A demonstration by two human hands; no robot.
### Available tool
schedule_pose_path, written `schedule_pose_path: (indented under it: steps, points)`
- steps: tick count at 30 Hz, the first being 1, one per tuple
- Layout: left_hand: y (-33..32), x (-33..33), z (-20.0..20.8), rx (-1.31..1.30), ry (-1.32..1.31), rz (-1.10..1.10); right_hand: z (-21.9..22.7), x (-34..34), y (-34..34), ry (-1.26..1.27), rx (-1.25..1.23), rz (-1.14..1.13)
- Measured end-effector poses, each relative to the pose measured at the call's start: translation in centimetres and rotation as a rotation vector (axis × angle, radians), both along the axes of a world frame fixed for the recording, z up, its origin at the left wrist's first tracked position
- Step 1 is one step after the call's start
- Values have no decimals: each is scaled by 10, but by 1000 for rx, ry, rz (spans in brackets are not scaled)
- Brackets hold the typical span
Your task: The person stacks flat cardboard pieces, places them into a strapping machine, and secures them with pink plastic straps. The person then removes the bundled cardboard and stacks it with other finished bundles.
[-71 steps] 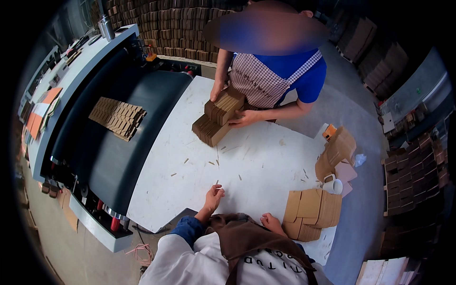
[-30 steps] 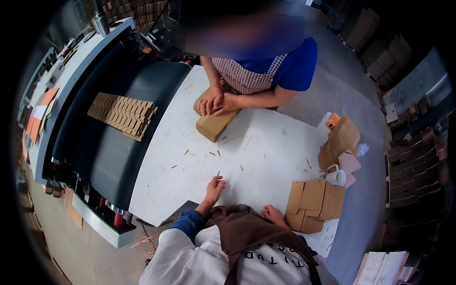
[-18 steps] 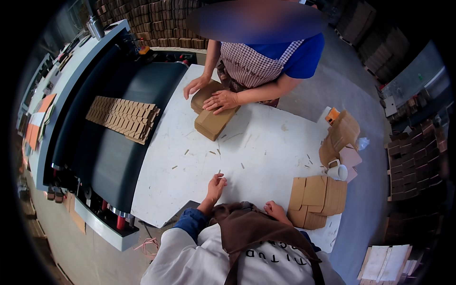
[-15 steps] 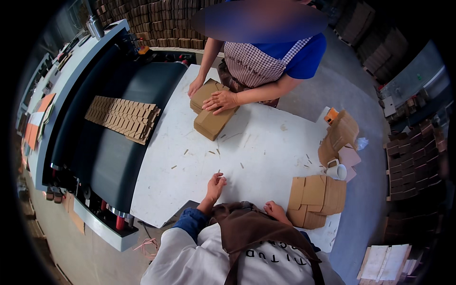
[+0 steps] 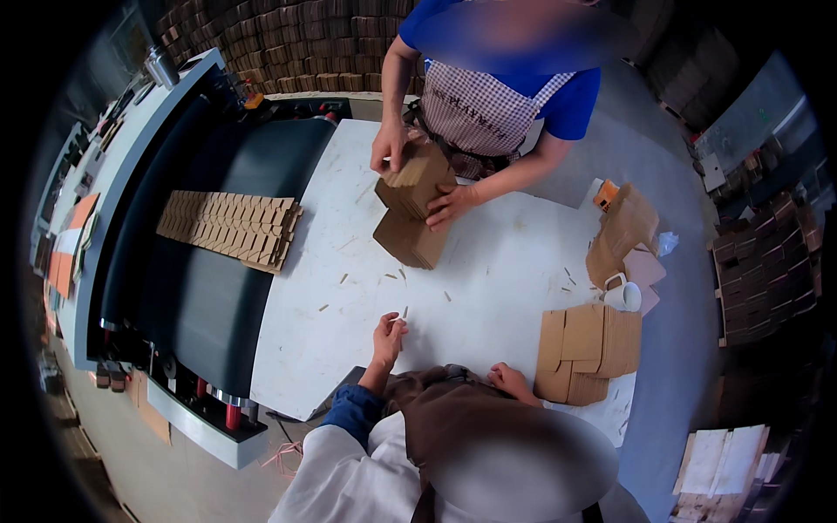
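Over the near edge of the white table [image 5: 488, 322], my left hand [image 5: 386, 340] is raised with its thumb and fingers pinched together. A thin pale bit shows at the fingertips, too small to name. My right hand [image 5: 510, 382] is loosely curled at the table edge, just left of a stack of folded brown cardboard pieces [image 5: 571, 349]; nothing shows in it. Across the table, a person in a checked apron holds a bundle of brown cardboard pieces [image 5: 418, 180] tilted up with both hands. Another cardboard stack [image 5: 410, 240] lies against it.
On the left, a dark conveyor belt [image 5: 209, 301] carries a row of overlapping cardboard pieces [image 5: 228, 225]. Small cardboard scraps [image 5: 390, 276] are scattered on the table. A white mug [image 5: 621, 296] and crumpled brown paper [image 5: 623, 231] sit at the right edge. Stacked cardboard [image 5: 296, 44] lines the back.
The person opposite has raised and tilted the far cardboard bundle, which lay flatter before, and shifted both hands on it. My own hands stay nearly in place; the view has shifted slightly.
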State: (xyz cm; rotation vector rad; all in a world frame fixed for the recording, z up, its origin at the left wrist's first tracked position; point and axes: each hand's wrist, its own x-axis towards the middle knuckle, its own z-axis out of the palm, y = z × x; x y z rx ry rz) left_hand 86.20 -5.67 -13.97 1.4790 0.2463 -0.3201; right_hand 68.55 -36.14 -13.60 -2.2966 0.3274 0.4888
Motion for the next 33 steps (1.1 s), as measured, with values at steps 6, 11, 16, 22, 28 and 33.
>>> schedule_pose_path:
  steps: [6,11,16,22,28,33]
  points:
    - [14,10,17,22,-2,13,9,-1,4,-80,-22,14]
    - [17,35,29,54,-42,28,11,-3,6,-74,-15,-17]
    - [11,58,48,119,-63,-27,8,-12,10,-120,11,-68]
    - [-24,51,61,23,-47,-329,80,-14,16,-303,139,-208]
    - [-83,14,64,-51,-18,-684,178,-63,-44,-235,-255,-234]
    - [-123,-19,53,-7,-30,-870,206,-122,-154,-424,-53,-877]
